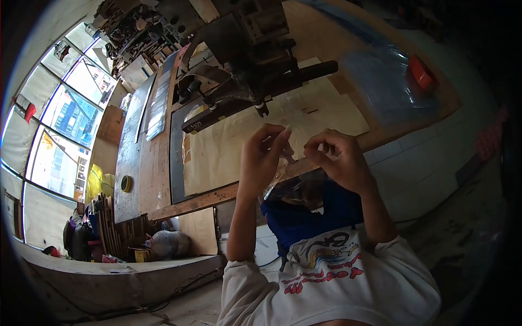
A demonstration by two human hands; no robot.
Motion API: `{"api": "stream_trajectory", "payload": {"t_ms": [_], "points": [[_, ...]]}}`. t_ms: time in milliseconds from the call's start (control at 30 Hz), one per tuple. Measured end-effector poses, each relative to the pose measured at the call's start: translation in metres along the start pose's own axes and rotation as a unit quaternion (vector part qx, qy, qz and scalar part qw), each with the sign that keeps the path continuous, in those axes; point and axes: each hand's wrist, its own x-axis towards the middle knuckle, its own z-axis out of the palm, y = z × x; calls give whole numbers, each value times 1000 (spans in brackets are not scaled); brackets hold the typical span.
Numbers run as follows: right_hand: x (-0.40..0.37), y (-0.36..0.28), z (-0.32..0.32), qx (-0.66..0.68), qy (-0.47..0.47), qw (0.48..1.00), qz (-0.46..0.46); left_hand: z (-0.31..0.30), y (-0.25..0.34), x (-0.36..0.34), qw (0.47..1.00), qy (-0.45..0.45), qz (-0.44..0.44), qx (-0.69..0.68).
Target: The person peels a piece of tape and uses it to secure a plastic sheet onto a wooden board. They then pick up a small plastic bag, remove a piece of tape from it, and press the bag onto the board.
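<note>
Both of my hands are raised over the front edge of a wooden worktable [228, 194]. My left hand [266, 154] has its thumb and fingertips pinched together, with a clear, crinkled plastic piece [282, 169] hanging at it. To the right, my right hand [337, 157] is curled with thumb and index finger close together; whether anything thin is between them cannot be made out. The hands are a short way apart. Behind them lies a pale sheet [228, 157] on the table, under a dark machine arm [217, 111].
A red object [422, 75] sits on clear plastic sheeting [375, 73] at the right of the table. At left are a tape roll [126, 183] and a dark board [130, 157]. Wood pieces and a large clear bottle [169, 244] stand below, near windows.
</note>
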Motion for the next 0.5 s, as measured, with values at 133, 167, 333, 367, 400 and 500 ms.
{"api": "stream_trajectory", "payload": {"t_ms": [133, 167, 333, 367, 400, 500], "points": [[-10, 14, 20, 127, 25, 991, 40, 22, -6, -13, 995, 38, 82, 42], [-12, 16, 20, 168, 17, 985, 35, 26, -7, -15, 995, 44, 80, 25], [-19, 14, 24, 342, -28, 939, 5, 35, -5, -28, 993, 55, 39, -99], [-22, 13, 22, 337, -20, 941, -8, 32, -6, -26, 985, 81, 62, -138], [-25, 12, 15, 332, -11, 943, -22, 24, -7, -22, 975, 106, 86, -177], [-27, 11, 11, 331, -33, 942, -35, 10, 5, -19, 968, 129, 113, -184]]}}
